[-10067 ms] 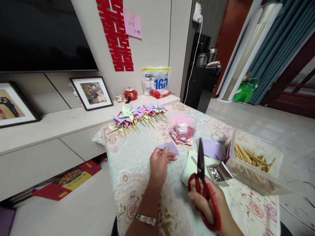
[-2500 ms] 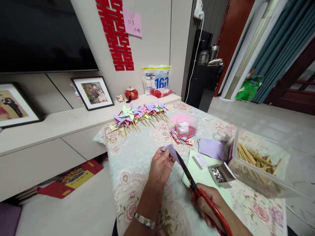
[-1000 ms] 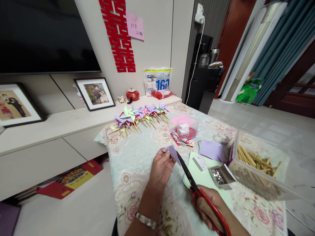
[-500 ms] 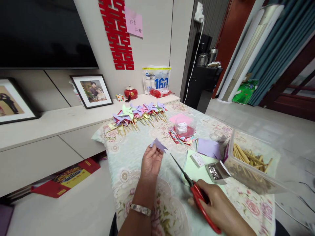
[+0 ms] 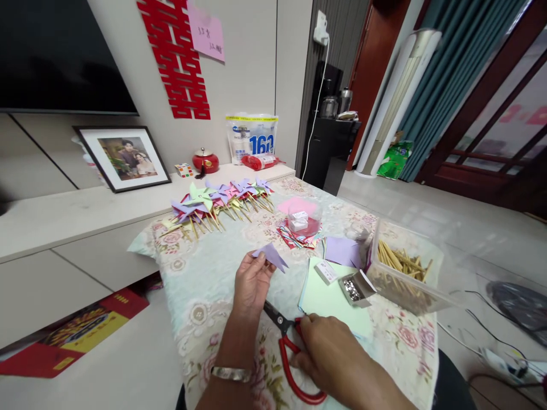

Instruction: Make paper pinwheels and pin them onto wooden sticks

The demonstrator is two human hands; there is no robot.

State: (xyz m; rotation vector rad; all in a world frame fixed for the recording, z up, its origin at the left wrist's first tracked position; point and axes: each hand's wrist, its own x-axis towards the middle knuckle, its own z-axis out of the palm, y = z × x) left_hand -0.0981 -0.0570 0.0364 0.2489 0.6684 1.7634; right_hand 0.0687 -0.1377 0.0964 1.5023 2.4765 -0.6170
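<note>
Between the thumb and fingers of my left hand (image 5: 253,280) is a folded piece of purple paper (image 5: 272,256) with a notched, pointed end. My right hand (image 5: 327,347) grips red-handled scissors (image 5: 288,347) low over the table, their dark blades pointing up and left, close to my left wrist and apart from the paper. Right of my hands lie sheets of pale green paper (image 5: 318,296) and purple paper (image 5: 343,250). On the green sheets rest a small white box (image 5: 326,272) and an opened box of metal pins (image 5: 354,288).
Finished paper pinwheels (image 5: 200,199) on sticks lie along the table's far left edge. A clear round container (image 5: 304,219) sits on colourful paper strips. At the right, a plastic bin (image 5: 405,293) holds wooden sticks. A framed photo (image 5: 123,158) stands on the cabinet.
My right hand has brought the scissors left and down, nearer my left wrist, and the handles have spread apart. The view has turned right; my left hand still holds the purple paper.
</note>
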